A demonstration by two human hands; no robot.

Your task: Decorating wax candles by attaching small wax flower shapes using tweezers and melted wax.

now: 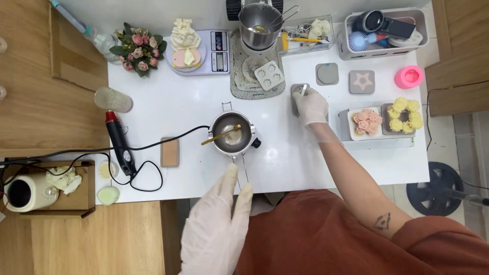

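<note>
1. Left hand [216, 224], gloved, sits at the table's [168, 109] near edge, fingers extended and close together along the wire handle [243, 170] of the small metal pot [233, 133]. Touching or just over it; can't tell if it's gripping.
2. Pot is mid-table toward the near edge, on a small burner with a black knob. Pale melted stuff inside, gold stick [220, 135] leaning across the rim.
3. Right hand [311, 106], gloved, is further back and right of the pot, fingers curled over a small grey mould [298, 95], pinching a thin metal tool at its top.
4. Step in hand, my read: prepping the grey mould while the pot stands ready.
5. Next move probably needs a firm grip on the handle and a level lift clear of the stick; the mould should stay flat.
6. Nearby: scale [204, 53] at the back edge, flower-shaped pieces [405, 114] near the right edge, heat tool [119, 145] on the left edge.
</note>
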